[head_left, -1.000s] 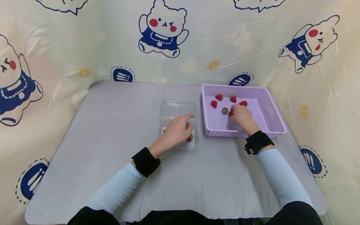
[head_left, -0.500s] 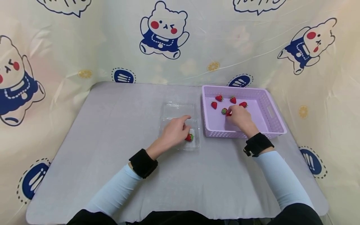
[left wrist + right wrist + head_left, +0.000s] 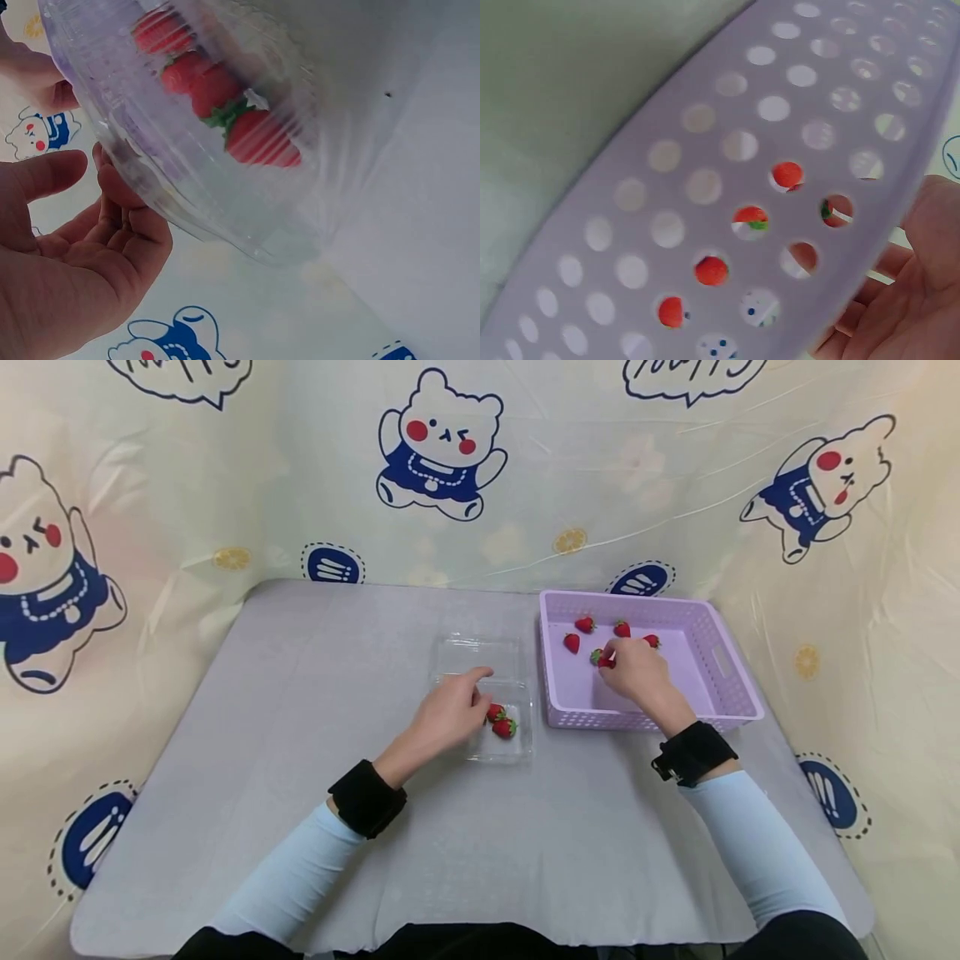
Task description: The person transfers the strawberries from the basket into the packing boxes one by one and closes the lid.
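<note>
My left hand (image 3: 447, 714) hovers at the left side of a clear plastic clamshell box (image 3: 522, 747), its thumb and forefinger apart with nothing between them. Inside the box lie several strawberries (image 3: 259, 139); the head view shows two to the right of the hand, the others hidden behind it. My right hand (image 3: 641, 670) reaches into a lilac plastic basket (image 3: 592, 719) and pinches a strawberry (image 3: 606, 663) by its fingertips. A strawberry with its green leaves up (image 3: 596, 657) lies just left of those fingertips. In the right wrist view, the perforated basket wall (image 3: 727, 187) partly hides the fingers.
Several more strawberries (image 3: 572, 643) are spread over the basket's back and left part. The box's raised clear lid (image 3: 478, 653) lies back, away from the person. Box and basket stand close together on a grey cloth-covered table (image 3: 337, 677). A printed curtain (image 3: 525, 468) surrounds the table.
My left hand has drawn back left and toward the person, uncovering another strawberry in the box. My right hand has shifted slightly left with the strawberry in its fingertips.
</note>
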{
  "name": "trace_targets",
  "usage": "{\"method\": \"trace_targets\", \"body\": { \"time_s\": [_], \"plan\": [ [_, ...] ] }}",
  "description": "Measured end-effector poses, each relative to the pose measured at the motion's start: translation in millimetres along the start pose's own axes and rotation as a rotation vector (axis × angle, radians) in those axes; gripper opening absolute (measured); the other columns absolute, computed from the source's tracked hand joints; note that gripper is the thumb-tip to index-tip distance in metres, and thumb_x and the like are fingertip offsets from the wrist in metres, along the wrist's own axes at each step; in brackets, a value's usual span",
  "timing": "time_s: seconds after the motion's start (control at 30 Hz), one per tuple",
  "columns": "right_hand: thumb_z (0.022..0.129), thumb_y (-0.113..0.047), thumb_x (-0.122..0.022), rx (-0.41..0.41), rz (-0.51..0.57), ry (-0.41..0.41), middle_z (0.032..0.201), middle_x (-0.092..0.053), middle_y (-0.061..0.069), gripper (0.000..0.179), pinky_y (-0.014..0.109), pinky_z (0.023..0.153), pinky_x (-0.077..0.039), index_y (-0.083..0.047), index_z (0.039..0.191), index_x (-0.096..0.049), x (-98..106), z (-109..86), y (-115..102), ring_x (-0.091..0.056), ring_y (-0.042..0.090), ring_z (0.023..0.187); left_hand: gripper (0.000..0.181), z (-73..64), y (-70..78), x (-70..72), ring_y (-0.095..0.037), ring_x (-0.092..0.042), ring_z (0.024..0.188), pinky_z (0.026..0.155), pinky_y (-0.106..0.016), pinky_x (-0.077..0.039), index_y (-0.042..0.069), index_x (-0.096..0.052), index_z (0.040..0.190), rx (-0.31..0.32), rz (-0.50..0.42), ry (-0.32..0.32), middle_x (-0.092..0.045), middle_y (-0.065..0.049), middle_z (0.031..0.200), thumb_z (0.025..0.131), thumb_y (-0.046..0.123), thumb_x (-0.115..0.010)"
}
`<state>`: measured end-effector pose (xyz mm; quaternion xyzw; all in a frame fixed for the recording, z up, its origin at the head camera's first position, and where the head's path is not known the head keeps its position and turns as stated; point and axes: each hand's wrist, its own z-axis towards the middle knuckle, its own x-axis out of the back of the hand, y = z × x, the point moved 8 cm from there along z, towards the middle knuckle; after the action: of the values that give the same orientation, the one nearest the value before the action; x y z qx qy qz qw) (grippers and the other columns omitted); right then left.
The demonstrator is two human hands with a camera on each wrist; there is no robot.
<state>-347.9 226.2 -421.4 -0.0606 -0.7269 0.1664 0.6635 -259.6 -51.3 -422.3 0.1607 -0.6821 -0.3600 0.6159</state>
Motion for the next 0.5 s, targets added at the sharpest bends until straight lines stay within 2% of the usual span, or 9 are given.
{"method": "trace_targets", "body": {
  "time_s": [0.27, 0.5],
  "plan": [
    [0.096, -0.016, -0.072, 0.041, -0.017, 0.035, 0.098, -0.070, 0.019, 0.025, 0.055, 0.077, -0.056, 0.001, 0.115, -0.071, 11, -7.2, -15, -0.063, 0.036, 0.085, 0.048, -3.3, -11.4, 9.2, -0.012, -0.040, 0.052, 0.051, -0.029, -0.033, 0.003, -0.056, 0.149, 0.020, 0.001, 0.018, -0.047, 0.002, 0.061, 0.102, 0.009, -0.058],
    [0.095, -0.016, -0.074, 0.071, 0.000, 0.041, 0.099, -0.071, 0.017, 0.022, 0.052, 0.077, -0.057, -0.001, 0.112, -0.072, 16, -14.3, -31, -0.063, 0.034, 0.083, 0.049, -7.5, -18.9, 15.0, -0.014, -0.039, 0.052, 0.051, -0.030, -0.032, 0.003, -0.054, 0.151, 0.044, -0.009, 0.022, -0.045, 0.001, 0.061, 0.102, 0.009, -0.058]
  ]
}}
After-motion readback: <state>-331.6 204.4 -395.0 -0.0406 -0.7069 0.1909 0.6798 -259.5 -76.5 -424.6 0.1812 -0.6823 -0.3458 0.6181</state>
